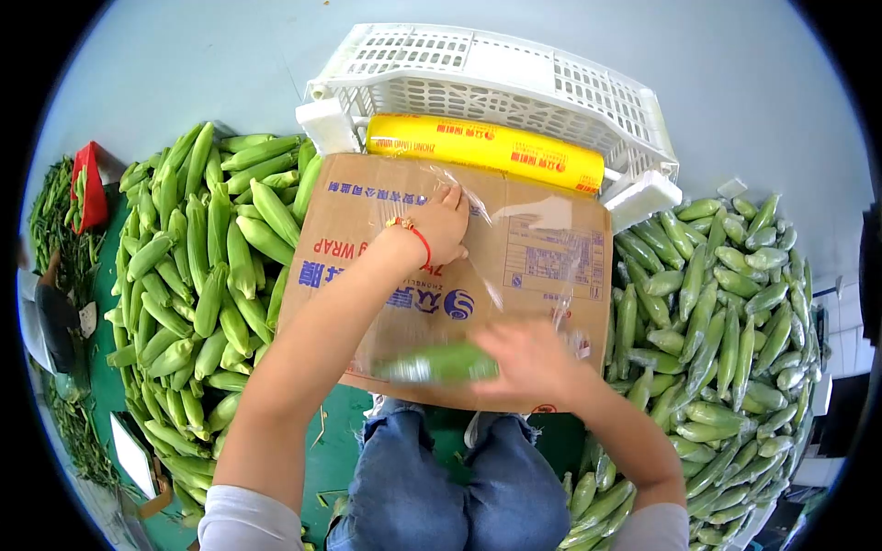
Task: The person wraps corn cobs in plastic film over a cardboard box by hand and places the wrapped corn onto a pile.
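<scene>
My right hand (533, 360), blurred by motion, grips an ear of corn (448, 365) in its green husk by one end, low over the near part of the cardboard box (367, 197). Shiny film shows on the ear's other end. My left hand (443, 228) lies with fingers stretched out on clear plastic film (496, 216) over the box top. Just beyond its fingertips is a yellow roll of cling film (487, 147), held on a rod between two white blocks.
Unwrapped corn (211, 266) is heaped on the left, film-wrapped corn (712, 340) on the right. A white plastic crate (514, 69) stands behind the roll. At the far left are a red container (89, 188) and green trimmings (46, 230).
</scene>
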A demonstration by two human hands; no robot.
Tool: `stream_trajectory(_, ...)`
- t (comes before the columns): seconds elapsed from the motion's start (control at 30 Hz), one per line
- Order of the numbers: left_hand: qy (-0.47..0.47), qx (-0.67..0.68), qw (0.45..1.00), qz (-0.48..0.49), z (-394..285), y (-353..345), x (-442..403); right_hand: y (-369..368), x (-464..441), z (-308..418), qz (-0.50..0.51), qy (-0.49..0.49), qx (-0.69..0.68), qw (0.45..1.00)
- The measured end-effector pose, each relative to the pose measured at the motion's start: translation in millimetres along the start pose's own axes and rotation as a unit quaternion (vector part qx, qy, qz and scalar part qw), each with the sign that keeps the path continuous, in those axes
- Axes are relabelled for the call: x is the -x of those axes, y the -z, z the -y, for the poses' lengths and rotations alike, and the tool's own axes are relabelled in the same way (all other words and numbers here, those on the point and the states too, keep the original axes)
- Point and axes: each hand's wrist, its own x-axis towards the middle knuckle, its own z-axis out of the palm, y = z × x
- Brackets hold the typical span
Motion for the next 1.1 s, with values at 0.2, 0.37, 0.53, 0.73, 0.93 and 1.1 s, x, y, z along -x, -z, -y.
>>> stream_trajectory(0.2, 0.039, 0.342, 0.936, -0.073, 1.3, 38.4, 22.3, 23.4, 82.5, 23.1, 0.245, -0.147, -0.274, 0.918)
stream_trajectory(0.37, -0.136, 0.356, 0.835, -0.398, -97.8, 26.8, 95.7, 15.1, 84.6, 32.8, 0.058, -0.351, -0.73, 0.583)
stream_trajectory(0.53, -0.153, 0.856, 0.407, -0.279, -116.6, 40.3, 81.2, 3.5, 25.3, 51.7, 0.108, -0.109, -0.975, 0.163)
stream_trajectory(0.73, 0.191, 0.719, 0.579, -0.333, -64.0, 7.3, 117.8, -12.5, 35.1, 32.7, 0.039, -0.232, -0.795, 0.559)
stream_trajectory(0.93, 0.298, 0.823, 0.465, -0.134, -90.3, -26.2, 179.8, 53.4, 49.3, 28.9, -0.365, -0.085, -0.419, 0.827)
stream_trajectory(1.1, 0.18, 0.807, 0.543, 0.145, -115.4, -25.2, 200.9, 67.7, 36.1, 43.8, -0.356, 0.021, -0.659, 0.662)
